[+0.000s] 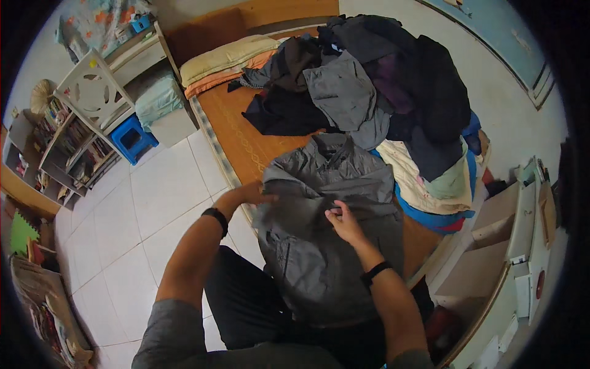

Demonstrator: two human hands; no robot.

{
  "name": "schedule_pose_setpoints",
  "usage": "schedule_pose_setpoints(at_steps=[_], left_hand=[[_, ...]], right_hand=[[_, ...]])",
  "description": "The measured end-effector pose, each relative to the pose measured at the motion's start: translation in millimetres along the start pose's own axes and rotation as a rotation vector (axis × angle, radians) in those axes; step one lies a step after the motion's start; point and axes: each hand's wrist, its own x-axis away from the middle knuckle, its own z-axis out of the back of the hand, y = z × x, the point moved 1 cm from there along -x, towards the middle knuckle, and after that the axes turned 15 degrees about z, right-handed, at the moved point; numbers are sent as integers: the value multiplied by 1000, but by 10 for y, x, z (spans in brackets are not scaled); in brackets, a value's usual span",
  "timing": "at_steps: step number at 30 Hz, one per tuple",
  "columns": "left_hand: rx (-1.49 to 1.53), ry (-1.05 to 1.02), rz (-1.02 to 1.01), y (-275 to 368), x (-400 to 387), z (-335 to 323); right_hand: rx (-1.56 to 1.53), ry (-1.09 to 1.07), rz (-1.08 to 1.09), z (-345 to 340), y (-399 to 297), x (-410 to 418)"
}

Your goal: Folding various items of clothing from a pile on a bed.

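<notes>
A grey long-sleeved jacket or shirt [318, 272] with a collar lies front up before me. It stretches from the bed towards my lap, and a zipped opening shows on its chest. My left hand [258, 193] is at the garment's left side, below the shoulder; blur hides whether its fingers grip the cloth. Over the middle of the garment is my right hand [345, 223], its fingers loosely curled and apart, with no cloth plainly held. Between both hands a fold of grey cloth [299, 207], perhaps a sleeve, is blurred.
A large heap of dark clothes [428, 83] covers the far bed, with grey trousers [343, 92] on it. Folded bedding [433, 184] sits at right, stacked pillows [230, 57] at the far left. A blue stool [133, 138] and white chair [94, 90] stand on the tiled floor.
</notes>
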Motion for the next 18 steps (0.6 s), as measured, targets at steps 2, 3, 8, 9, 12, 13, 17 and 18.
schedule_pose_setpoints(at_steps=[2, 3, 8, 9, 12, 13, 17, 18], left_hand=[[-44, -177, 11, -18, -47, -131], [-111, -131, -41, 60, -83, -221], [-39, -13, -191, 637, -46, -298], [73, -93, -268, 800, 23, -251], [666, -490, -399, 1280, 347, -412], [905, -676, -485, 1398, 414, -457], [848, -427, -476, 1384, 201, -466], [708, -185, -473, 1267, 65, -427]], right_hand=[[-2, 30, 13, -72, -41, -26], [32, 44, 71, -113, -82, -15], [222, 220, 385, -178, -313, 179], [224, 229, 387, -169, -346, 180], [-25, 236, 162, -65, -393, 118], [-145, 237, 49, 8, -399, 87], [-816, 323, -308, 376, -434, 286], [-808, 275, -356, 515, -441, 392]])
